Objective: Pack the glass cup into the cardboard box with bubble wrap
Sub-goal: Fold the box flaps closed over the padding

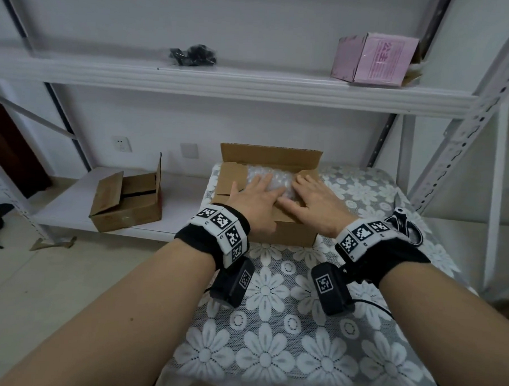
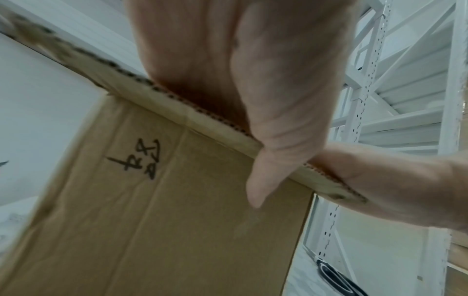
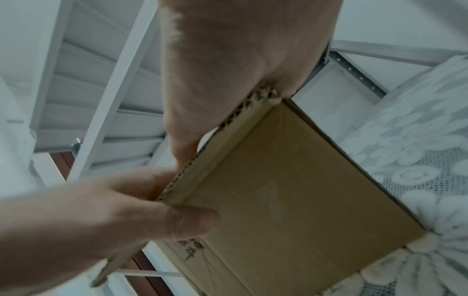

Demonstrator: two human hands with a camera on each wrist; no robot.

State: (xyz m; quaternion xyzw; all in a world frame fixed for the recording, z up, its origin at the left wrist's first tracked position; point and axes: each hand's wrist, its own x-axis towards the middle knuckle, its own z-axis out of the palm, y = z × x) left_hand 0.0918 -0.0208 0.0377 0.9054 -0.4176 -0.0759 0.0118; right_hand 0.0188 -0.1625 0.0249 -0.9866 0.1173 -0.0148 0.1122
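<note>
Both hands, left and right, flat and spread, press the box's near flap over bubble wrap. Cup unseen; likely fragile: lift the box from beneath.

Both bare forearms reach forward side by side, each wrist in a black band. The left hand and right hand lie flat, palms down, fingers extended.

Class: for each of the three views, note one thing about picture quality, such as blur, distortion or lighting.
Head view: wide-angle bending bows the shelf frame; light is soft and even. Left wrist view: the cardboard box flap edge smears at upper left. Right wrist view: soft focus throughout, the lace tablecloth pattern blurred; left hand looms large.
</note>
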